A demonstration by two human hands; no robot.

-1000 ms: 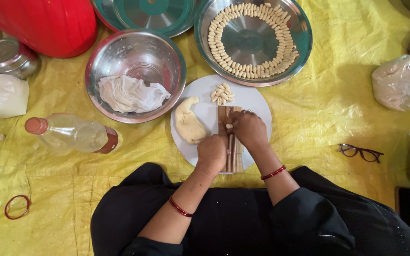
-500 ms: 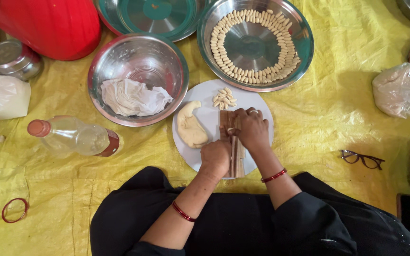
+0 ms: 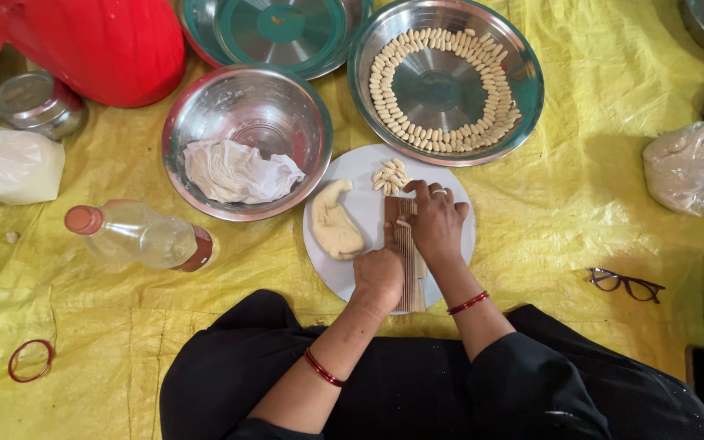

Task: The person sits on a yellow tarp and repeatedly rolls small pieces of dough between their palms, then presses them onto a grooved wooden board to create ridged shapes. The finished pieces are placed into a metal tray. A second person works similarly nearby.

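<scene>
Your right hand (image 3: 436,222) presses flat, fingers together, on the ribbed wooden board (image 3: 407,259); your left hand (image 3: 379,275), curled, steadies it on the white plate (image 3: 450,269), which also holds a dough lump (image 3: 336,222) and small shaped pieces (image 3: 389,175). The steel tray (image 3: 529,90) holds rings of pieces; the steel bowl (image 3: 205,106), a white cloth (image 3: 238,173).

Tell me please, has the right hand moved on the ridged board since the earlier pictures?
Yes, a little. The right hand has slid along the ridged board toward the body, away from the small pile of shaped pieces on the white plate.

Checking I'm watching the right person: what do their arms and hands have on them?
Both forearms are bare below black sleeves. Each wrist carries a thin red bangle: one on the left hand's wrist, one on the right hand's wrist. A ring sits on a right finger. No gloves.
</scene>
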